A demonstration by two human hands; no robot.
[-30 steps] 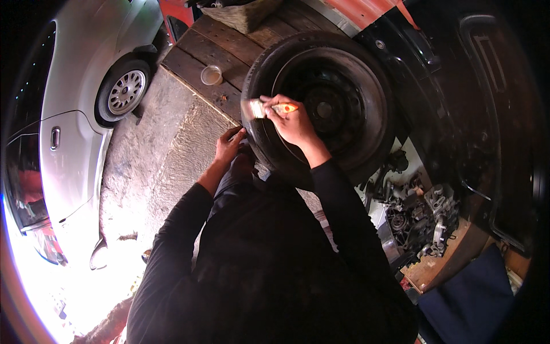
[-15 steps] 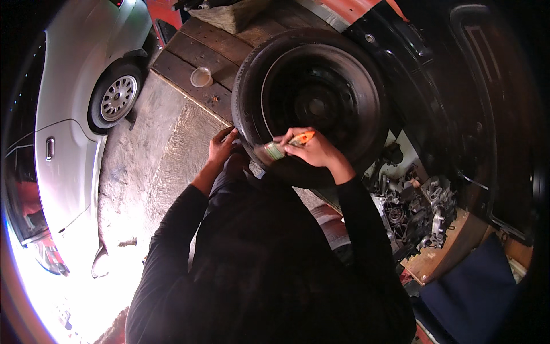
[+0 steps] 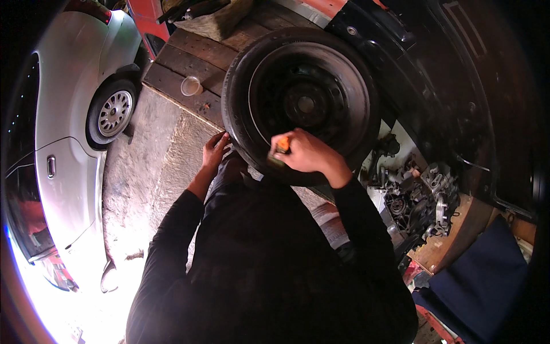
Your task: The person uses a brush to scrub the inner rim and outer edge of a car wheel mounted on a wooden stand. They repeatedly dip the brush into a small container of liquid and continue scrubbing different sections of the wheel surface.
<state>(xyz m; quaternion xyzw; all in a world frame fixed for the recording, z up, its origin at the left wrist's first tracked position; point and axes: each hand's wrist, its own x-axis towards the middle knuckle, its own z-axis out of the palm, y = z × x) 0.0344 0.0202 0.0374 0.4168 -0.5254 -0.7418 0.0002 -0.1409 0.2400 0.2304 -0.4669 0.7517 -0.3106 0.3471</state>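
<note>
tyres on black rims: 1 [image 3: 301, 103] | hands: 2 – left hand [image 3: 215, 152], right hand [image 3: 303, 153] | orange-tipped tools: 1 [image 3: 281, 148] | silver cars: 1 [image 3: 74, 132] | clear cups: 1 [image 3: 191, 86]

A black tyre [image 3: 301, 103] on a dark steel rim stands upright on edge, its open face toward the viewer, hub and bolt holes visible at centre. It rests against wooden planks at its 10 o'clock side. A small orange-handled tool [image 3: 279, 150] with a pale end sits against the lower sidewall at about 7 o'clock, pointing into the rubber.
</note>
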